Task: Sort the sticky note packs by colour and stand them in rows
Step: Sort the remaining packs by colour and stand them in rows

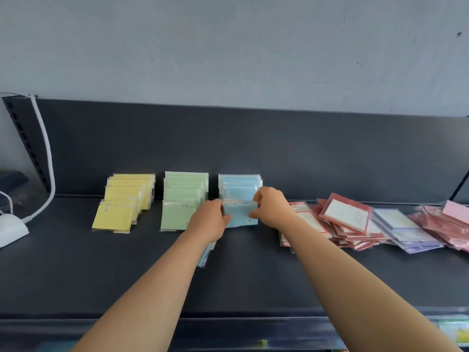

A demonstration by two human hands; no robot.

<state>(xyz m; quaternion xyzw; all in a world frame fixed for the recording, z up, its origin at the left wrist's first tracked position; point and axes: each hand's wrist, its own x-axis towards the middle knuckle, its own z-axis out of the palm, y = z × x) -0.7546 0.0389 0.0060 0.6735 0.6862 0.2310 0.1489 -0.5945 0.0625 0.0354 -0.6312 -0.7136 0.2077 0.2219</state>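
Observation:
Three rows of sticky note packs stand on a dark shelf [253, 280]: a yellow row [124, 199], a green row [182, 199] and a blue row [239, 189]. Both hands meet at the front blue pack [241, 214]. My left hand [208, 219] grips its left edge, and my right hand [271, 207] pinches its top right corner. More blue packs [204, 255] lie flat under my left wrist, mostly hidden.
A loose heap of red-framed packs [345, 219], lilac packs [403, 232] and pink packs [449, 222] lies at the right. A white cable [48, 158] and a white device [10, 229] sit at the left. The shelf's back panel [253, 148] rises behind the rows.

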